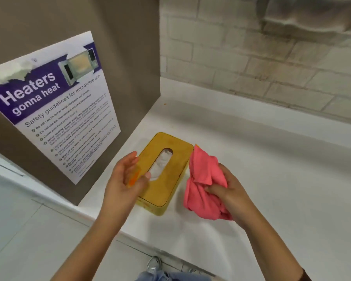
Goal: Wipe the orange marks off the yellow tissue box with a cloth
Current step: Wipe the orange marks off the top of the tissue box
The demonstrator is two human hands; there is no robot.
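1. The box [164, 171] lies flat on the white worktop [272, 179], near a brown panel [130, 57] on its left.
2. My left hand [126, 179] is open at the box's left edge, over an orange mark [132, 181].
3. My right hand [229, 195] has its grip closed on the bunched pink cloth [203, 179], just right of the box.
4. I judge it best to steady the box, then rub the marks firmly with a smooth fold.

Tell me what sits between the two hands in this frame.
In the head view, the yellow tissue box lies between the left hand and the right hand, which grips the pink cloth beside the box's right edge.
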